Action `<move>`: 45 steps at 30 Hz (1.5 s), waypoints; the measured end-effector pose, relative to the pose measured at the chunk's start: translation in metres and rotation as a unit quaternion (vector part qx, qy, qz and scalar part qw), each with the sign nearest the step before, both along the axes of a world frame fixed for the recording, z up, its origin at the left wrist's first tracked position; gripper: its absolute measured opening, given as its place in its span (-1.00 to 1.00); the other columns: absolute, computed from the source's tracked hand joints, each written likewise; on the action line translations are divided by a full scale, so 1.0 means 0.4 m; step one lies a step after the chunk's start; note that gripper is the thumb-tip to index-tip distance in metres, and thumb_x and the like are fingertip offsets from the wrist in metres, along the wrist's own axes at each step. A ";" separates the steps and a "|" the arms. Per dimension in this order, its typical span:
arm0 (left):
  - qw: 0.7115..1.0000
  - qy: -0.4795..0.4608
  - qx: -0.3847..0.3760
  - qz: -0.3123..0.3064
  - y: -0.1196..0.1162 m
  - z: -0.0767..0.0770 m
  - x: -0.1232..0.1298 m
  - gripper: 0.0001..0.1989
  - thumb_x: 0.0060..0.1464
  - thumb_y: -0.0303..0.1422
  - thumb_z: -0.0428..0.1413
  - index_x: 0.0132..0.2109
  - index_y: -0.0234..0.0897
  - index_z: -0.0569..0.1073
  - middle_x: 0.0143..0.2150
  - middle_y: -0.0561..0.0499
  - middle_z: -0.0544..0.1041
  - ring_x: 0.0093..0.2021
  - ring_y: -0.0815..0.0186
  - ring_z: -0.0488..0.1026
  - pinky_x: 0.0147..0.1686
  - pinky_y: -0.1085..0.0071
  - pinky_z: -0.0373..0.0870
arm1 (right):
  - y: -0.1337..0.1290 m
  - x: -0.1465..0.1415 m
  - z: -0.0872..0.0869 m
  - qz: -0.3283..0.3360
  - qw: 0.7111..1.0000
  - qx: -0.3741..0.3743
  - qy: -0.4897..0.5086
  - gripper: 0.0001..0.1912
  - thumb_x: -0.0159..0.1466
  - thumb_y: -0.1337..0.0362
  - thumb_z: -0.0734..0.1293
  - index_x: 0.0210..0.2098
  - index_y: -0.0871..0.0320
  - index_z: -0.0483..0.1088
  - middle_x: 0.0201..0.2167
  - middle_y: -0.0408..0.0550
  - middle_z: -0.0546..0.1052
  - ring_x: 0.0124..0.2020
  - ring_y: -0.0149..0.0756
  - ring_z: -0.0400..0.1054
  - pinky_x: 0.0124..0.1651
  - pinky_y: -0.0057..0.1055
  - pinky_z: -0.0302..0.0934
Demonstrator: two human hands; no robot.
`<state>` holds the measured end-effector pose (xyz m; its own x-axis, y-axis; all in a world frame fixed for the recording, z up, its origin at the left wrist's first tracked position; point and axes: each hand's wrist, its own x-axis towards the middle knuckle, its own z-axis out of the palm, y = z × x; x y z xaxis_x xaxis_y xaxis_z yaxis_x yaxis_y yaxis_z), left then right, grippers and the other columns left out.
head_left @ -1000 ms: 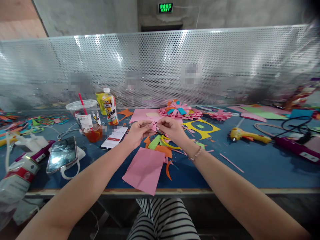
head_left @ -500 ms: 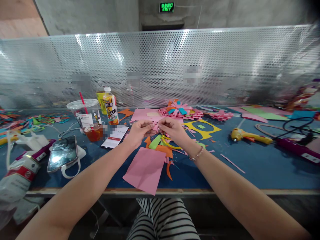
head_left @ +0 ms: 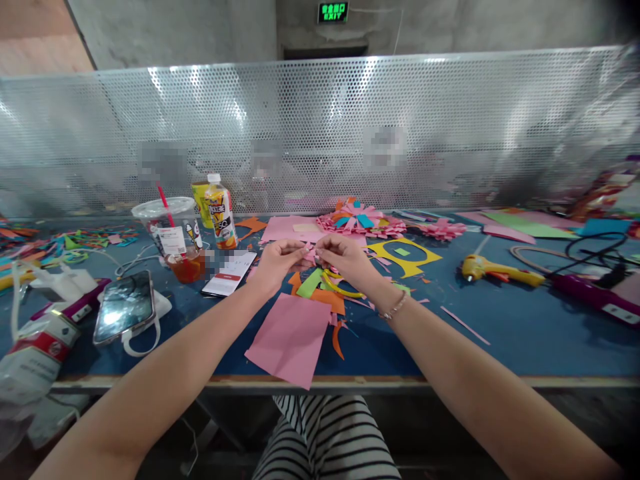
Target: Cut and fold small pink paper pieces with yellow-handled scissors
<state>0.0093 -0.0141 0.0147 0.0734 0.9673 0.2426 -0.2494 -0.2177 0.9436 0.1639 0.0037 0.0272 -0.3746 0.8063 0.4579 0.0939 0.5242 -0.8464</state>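
Note:
Between my fingertips is a small piece of pink paper (head_left: 311, 255), partly hidden by the fingers. My left hand (head_left: 281, 265) pinches it from the left, and my right hand (head_left: 345, 261) pinches it from the right. Just below lie a green paper scrap (head_left: 311, 283), a yellow ring-shaped piece (head_left: 345, 289) and an orange paper piece (head_left: 333, 301). A square pink sheet (head_left: 290, 340) reaches over the table's front edge. Behind my hands sits a pink fringed paper flower (head_left: 350, 219) with blue and orange strips.
A yellow glue gun (head_left: 500, 271) lies at right near a purple power strip (head_left: 595, 297). To the left stand a lidded drink cup (head_left: 175, 243) and a bottle (head_left: 220, 213), with phones (head_left: 125, 307) and cables close by. A perforated metal screen (head_left: 310, 133) closes off the back.

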 end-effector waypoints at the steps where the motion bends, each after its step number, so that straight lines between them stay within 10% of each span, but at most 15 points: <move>1: 1.000 0.006 0.002 0.004 -0.002 0.001 0.001 -0.76 -0.21 -0.35 0.24 -0.34 -0.38 0.43 -0.51 0.01 0.51 -0.52 0.42 0.47 -0.42 0.48 0.45 | 0.000 0.000 0.001 -0.004 1.000 0.000 -0.003 -0.91 0.03 0.27 0.26 -0.49 0.17 0.26 -0.65 -0.23 0.31 -0.63 -0.50 0.20 -0.55 -0.50 0.12; 45: 1.000 0.006 0.006 0.003 -0.010 0.006 0.005 -0.71 -0.26 -0.36 0.26 -0.33 -0.37 0.41 -0.50 0.03 0.51 -0.50 0.40 0.48 -0.36 0.41 0.43 | 0.005 -0.002 -0.008 -0.003 1.000 -0.003 0.000 -0.92 0.00 0.35 0.24 -0.49 0.15 0.20 -0.65 -0.25 0.29 -0.63 -0.50 0.20 -0.55 -0.50 0.11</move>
<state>0.0115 -0.0180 0.0171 0.0715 0.9648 0.2529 -0.2360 -0.2300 0.9441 0.1631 0.0057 0.0239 -0.3696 0.8114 0.4528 0.0974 0.5185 -0.8495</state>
